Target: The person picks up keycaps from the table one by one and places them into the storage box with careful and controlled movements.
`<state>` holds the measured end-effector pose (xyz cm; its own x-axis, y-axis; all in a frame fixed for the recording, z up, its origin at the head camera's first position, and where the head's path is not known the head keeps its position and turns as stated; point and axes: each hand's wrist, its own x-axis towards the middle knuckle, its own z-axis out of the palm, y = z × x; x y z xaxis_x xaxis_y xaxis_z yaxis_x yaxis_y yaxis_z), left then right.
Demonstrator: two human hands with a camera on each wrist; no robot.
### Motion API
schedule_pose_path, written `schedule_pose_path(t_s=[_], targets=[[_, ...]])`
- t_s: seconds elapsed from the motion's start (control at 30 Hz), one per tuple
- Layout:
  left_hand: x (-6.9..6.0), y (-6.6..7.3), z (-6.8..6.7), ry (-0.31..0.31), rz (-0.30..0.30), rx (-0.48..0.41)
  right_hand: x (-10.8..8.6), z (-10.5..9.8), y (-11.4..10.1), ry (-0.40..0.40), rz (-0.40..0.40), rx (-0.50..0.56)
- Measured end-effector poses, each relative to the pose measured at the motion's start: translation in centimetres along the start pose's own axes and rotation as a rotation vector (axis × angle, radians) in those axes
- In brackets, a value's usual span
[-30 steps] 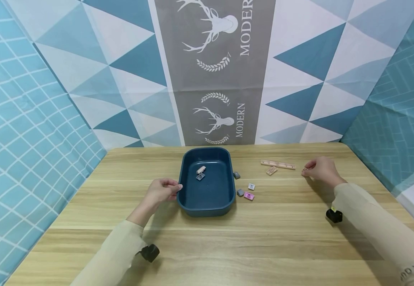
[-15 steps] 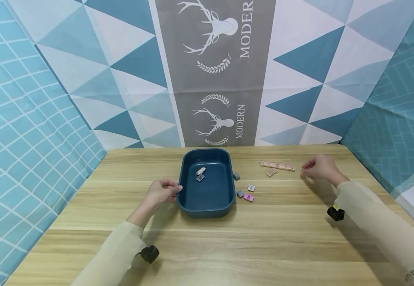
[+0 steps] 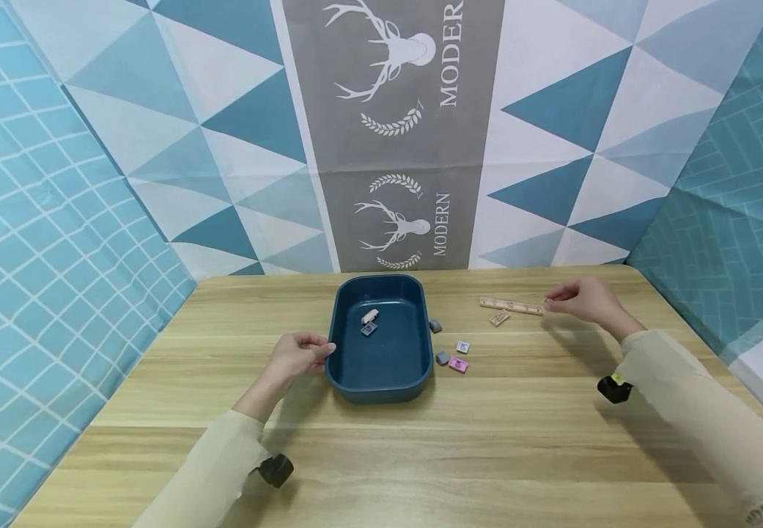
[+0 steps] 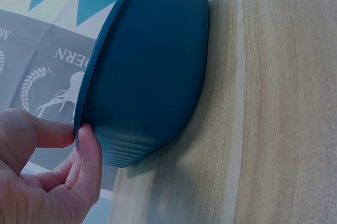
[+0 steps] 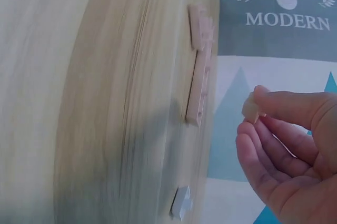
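Note:
My left hand (image 3: 297,357) pinches the left rim of a dark blue plastic bin (image 3: 381,392) between thumb and fingers. The left wrist view shows the same grip on the bin's wall (image 4: 147,61). Inside the bin lie a cream block (image 3: 370,316) and a grey block (image 3: 369,329). At the right, my right hand (image 3: 585,299) holds a small beige block (image 5: 250,109) between thumb and fingers, raised above the table. Near that hand lie a long beige strip (image 3: 511,306) and a short beige piece (image 3: 500,317). The held block's exact kind is unclear.
Right of the bin lie two grey blocks (image 3: 443,358), a white block (image 3: 463,347) and a pink block (image 3: 458,364). The right wrist view shows a pale grey piece (image 5: 181,203) on the wooden table (image 3: 381,469). A patterned wall covering (image 3: 256,147) stands behind.
My right hand has shifted left and lifted a little from the table, carrying the small beige block toward the long strip. The left hand and the bin stay in place.

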<state>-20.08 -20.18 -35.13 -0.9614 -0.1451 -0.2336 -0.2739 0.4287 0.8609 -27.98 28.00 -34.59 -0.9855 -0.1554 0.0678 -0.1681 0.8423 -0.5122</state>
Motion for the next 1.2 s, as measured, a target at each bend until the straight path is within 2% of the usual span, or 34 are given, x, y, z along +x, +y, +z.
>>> schedule_pose_path(t_s=[0.17, 0.37, 0.63, 0.8, 0.97, 1.2], targets=[[0.0, 0.0, 0.0, -0.001, -0.003, -0.001, 0.1, 0.4, -0.5, 0.002, 0.030, 0.080], [0.0, 0.0, 0.0, -0.005, -0.006, -0.001, 0.3, 0.4, -1.1, -0.087, 0.091, 0.235], [0.0, 0.0, 0.0, -0.001, -0.011, -0.005, 0.7, 0.4, -1.6, -0.230, 0.122, 0.667], [0.0, -0.1, 0.0, -0.006, -0.006, -0.008, 0.9, 0.7, -1.7, -0.263, 0.115, 0.852], [-0.1, -0.1, 0.0, -0.003, -0.004, -0.009, 0.9, 0.9, -2.1, -0.292, 0.141, 0.934], [0.0, -0.1, 0.0, -0.001, -0.010, -0.009, 1.2, 1.5, -2.8, -0.279, 0.198, 1.016]])
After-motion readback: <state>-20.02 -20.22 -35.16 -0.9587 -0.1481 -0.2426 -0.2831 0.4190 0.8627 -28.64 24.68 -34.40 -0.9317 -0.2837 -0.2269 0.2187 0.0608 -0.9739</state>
